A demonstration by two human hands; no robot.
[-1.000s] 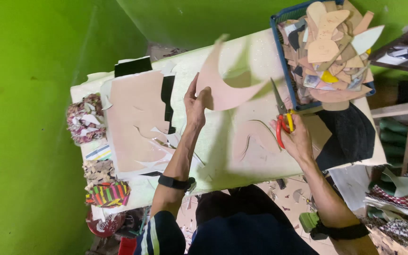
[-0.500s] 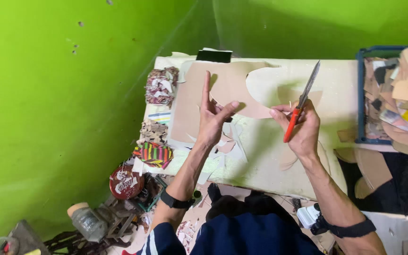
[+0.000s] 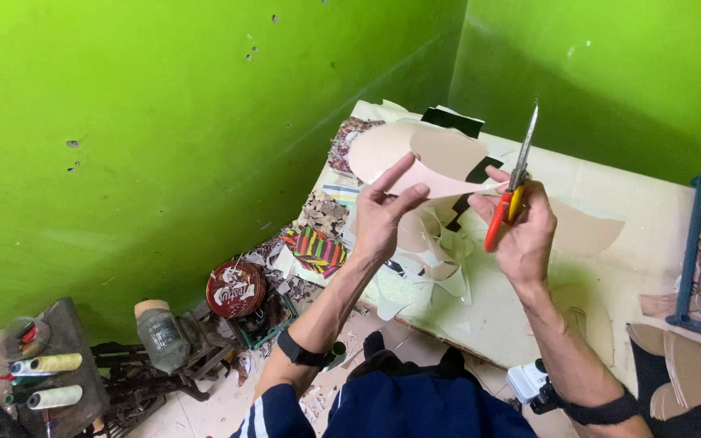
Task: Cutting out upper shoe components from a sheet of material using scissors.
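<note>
Pale offcuts (image 3: 436, 259) litter the cream table (image 3: 634, 243) under both hands; a blue crate (image 3: 695, 243) of scraps stands well right of them. The left hand (image 3: 383, 215) pinches a thin, curved beige sheet (image 3: 432, 158) between thumb and fingers (image 3: 395, 174). The right hand (image 3: 521, 235) grips red-and-yellow-handled scissors (image 3: 513, 182), blades upright, just beside the sheet's edge.

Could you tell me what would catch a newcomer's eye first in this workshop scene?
Most striking are the bright green walls that fill the top and left of the view. At the centre, the right hand holds red-handled scissors blades up, while the left hand pinches a pale pink sheet above the work table. A round red tin sits lower left.
</note>
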